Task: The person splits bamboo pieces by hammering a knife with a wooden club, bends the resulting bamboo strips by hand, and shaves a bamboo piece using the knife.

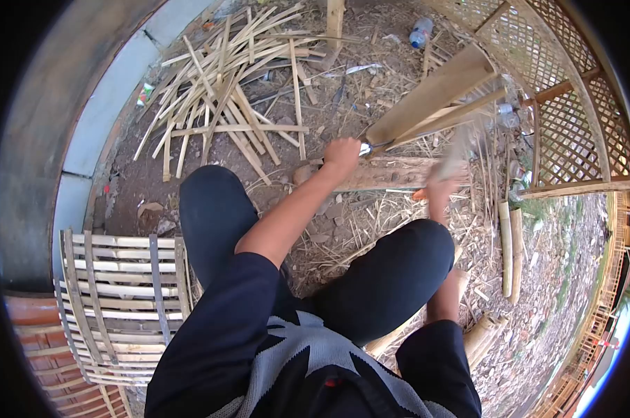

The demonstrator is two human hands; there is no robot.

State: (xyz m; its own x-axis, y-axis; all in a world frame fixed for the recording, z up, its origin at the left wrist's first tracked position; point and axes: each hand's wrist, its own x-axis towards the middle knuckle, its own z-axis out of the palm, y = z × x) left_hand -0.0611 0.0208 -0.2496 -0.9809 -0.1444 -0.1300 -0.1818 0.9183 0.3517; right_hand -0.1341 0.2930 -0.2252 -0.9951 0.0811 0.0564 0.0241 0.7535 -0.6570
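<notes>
My left hand (343, 156) is closed in a fist at the near end of a wide split bamboo piece (430, 90). Thinner split lengths fan out beside that piece. A small blue-white item and a dark band show by the fist; what they are is unclear. On the right, my right hand (440, 187) is wrapped round what looks like a machete (458, 150), its blade smeared by motion and pointing up and away. An orange bit, possibly the handle's end, pokes out beside this hand. Beneath both hands lies a rough wooden block (391, 175) on the ground.
A heap of bamboo strips (224, 97) lies at the upper left. A slatted bamboo frame (123, 299) is at my left. Bamboo lengths (510, 251) lie to the right, below a lattice panel (569, 139). A plastic bottle (421, 33) and shavings litter the ground.
</notes>
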